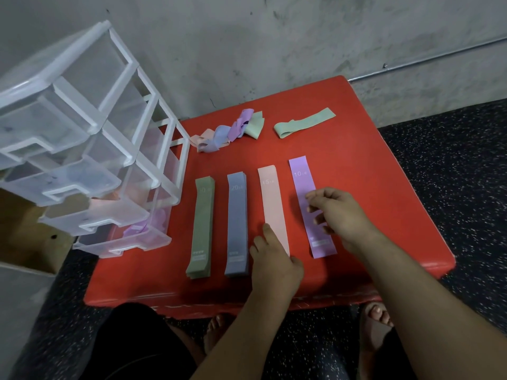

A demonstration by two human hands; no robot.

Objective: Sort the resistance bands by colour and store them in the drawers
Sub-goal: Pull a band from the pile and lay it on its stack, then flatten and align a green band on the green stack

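Head view: the purple band (300, 178) lies on the red surface (370, 165), its long axis running away from the person. The right hand (338, 212) is directly above its middle, grip loosely curled and empty. The left hand (274, 260), fingers straight, presses the near end of the pink band (271, 196).

Four flat piles of resistance bands lie in a row on one red table (362, 165), one pile per colour: one green pile (201, 229), one blue pile (236, 223), one pink pile (273, 204) and one purple pile (301, 182). The number of bands in each pile cannot be told. One mint band (304, 123) lies alone. One tangled heap (227, 131) mixes four colours, its bands too knotted to count. One clear drawer unit (90, 127) shows at least four drawer fronts. Two hands show: the left hand (274, 261) and the right hand (338, 212).
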